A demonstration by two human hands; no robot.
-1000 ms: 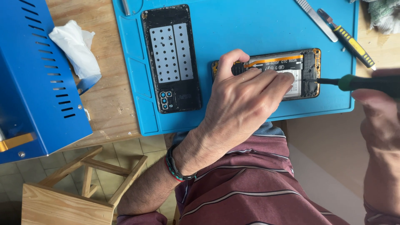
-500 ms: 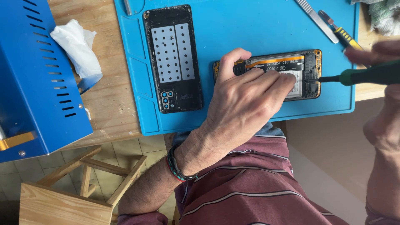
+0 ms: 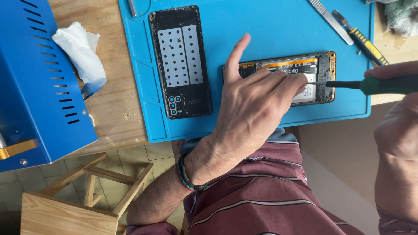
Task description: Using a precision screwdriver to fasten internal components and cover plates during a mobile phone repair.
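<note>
The left hand (image 3: 257, 106), fingers spread, presses the opened rectangular black phone chassis (image 3: 320, 76) onto the smooth blue silicone mat (image 3: 270, 26). The right hand (image 3: 398, 126) pinches the green-handled steel screwdriver (image 3: 374, 84).

Bright, even daylight; soft shadows only. Mild glare on the blue mat (image 3: 270, 30). Sharp centre; right hand (image 3: 398, 143) at frame edge slightly blurred.

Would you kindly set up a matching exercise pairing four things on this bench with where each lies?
1. back cover
2. tissue
3. opened phone
4. screwdriver

a. under the left hand
b. held in the right hand
c. on bare wood beside the blue box
d. on the mat, left of the phone

Pairs: 1-d, 2-c, 3-a, 4-b
</note>
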